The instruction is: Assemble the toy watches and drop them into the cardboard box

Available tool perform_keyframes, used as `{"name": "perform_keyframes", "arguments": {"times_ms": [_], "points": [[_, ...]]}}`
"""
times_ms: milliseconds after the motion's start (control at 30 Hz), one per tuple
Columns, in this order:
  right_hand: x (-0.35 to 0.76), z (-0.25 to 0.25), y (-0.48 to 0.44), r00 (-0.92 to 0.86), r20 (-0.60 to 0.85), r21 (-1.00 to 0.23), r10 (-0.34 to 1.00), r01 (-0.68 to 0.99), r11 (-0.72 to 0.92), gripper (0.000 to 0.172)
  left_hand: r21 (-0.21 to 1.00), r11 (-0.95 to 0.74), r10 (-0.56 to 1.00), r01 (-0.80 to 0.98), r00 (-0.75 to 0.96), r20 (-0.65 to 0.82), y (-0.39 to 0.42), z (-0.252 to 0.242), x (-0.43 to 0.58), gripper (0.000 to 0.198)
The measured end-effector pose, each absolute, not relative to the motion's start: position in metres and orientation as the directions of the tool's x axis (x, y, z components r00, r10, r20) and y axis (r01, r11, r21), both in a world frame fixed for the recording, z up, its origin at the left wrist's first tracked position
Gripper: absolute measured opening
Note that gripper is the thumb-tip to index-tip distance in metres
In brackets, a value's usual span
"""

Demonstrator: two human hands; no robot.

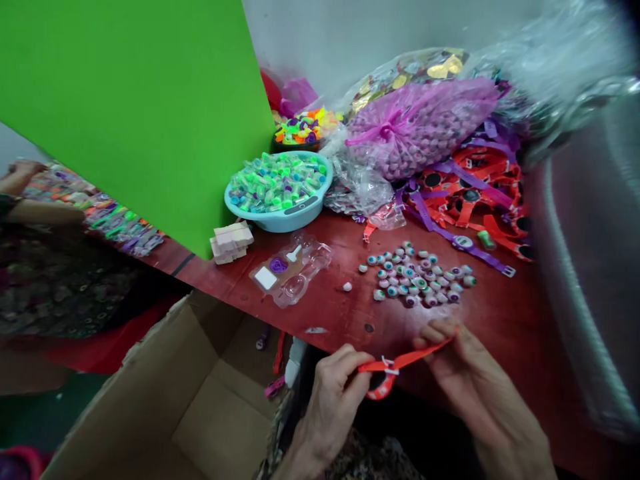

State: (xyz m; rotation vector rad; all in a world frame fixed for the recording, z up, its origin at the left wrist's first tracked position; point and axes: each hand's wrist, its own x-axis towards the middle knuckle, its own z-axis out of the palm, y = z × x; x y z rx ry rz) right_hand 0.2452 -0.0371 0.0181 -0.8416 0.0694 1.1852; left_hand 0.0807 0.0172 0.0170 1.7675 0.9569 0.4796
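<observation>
My left hand (333,400) and my right hand (465,373) hold an orange toy-watch strap (400,361) between them, pinching it near a white plastic buckle (390,365). One end of the strap loops down below the left fingers. Just beyond my right fingertips lies a loose cluster of several round eyeball-like beads (415,277) on the red tabletop (320,320). Neither hand touches them. A purple watch strap (463,243) with a round face lies beyond the cluster, beside a heap of orange straps (475,200).
A blue bowl of green capsules (277,223), a clear blister tray (293,270) and a bag of pink balls (420,127) stand on the table. An open cardboard box (215,393) sits below the near edge. A green board (125,100) stands at left, with a co-worker's arm (40,210) beyond it.
</observation>
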Motion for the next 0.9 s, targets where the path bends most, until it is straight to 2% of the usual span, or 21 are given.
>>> {"name": "perform_keyframes", "arguments": {"times_ms": [67, 133, 167, 233, 333, 467, 567, 733, 900], "points": [[0.253, 0.026, -0.031, 0.367, -0.503, -0.293, 0.783, -0.924, 0.246, 0.027, 0.958, -0.052, 0.801, 0.283, 0.584, -0.129, 0.008, 0.016, 0.085, 0.014], [0.258, 0.035, -0.026, 0.324, -0.523, -0.114, 0.789, -0.943, 0.311, 0.028, 0.987, 0.132, 0.762, 0.096, 0.627, -0.163, 0.000, 0.016, 0.090, 0.013], [0.259, 0.039, -0.024, 0.320, -0.530, -0.063, 0.785, -0.938, 0.340, 0.028, 0.966, 0.257, 0.718, -0.013, 0.671, -0.182, -0.004, 0.017, 0.094, 0.020], [0.260, 0.045, -0.021, 0.340, -0.539, -0.010, 0.771, -0.917, 0.398, 0.029, 0.846, 0.505, 0.612, -0.174, 0.763, -0.208, -0.008, 0.018, 0.101, 0.040], [0.258, 0.050, -0.019, 0.335, -0.534, 0.043, 0.777, -0.906, 0.420, 0.029, 0.689, 0.697, 0.503, -0.200, 0.821, -0.270, -0.008, 0.020, 0.115, 0.049], [0.255, 0.048, -0.016, 0.300, -0.520, 0.129, 0.800, -0.898, 0.420, 0.029, 0.618, 0.773, 0.481, -0.145, 0.768, -0.422, -0.005, 0.021, 0.127, 0.032], [0.255, 0.044, -0.015, 0.306, -0.522, 0.144, 0.796, -0.888, 0.436, 0.029, 0.600, 0.785, 0.505, -0.155, 0.720, -0.475, -0.005, 0.021, 0.129, 0.028], [0.255, 0.042, -0.018, 0.313, -0.482, 0.101, 0.818, -0.908, 0.407, 0.028, 0.726, 0.678, 0.610, -0.112, 0.636, -0.472, -0.009, 0.016, 0.126, 0.031], [0.251, 0.047, -0.023, 0.340, -0.352, -0.041, 0.872, -0.936, 0.348, 0.025, 0.821, 0.567, 0.684, -0.066, 0.593, -0.424, -0.006, 0.014, 0.129, 0.036]]}}
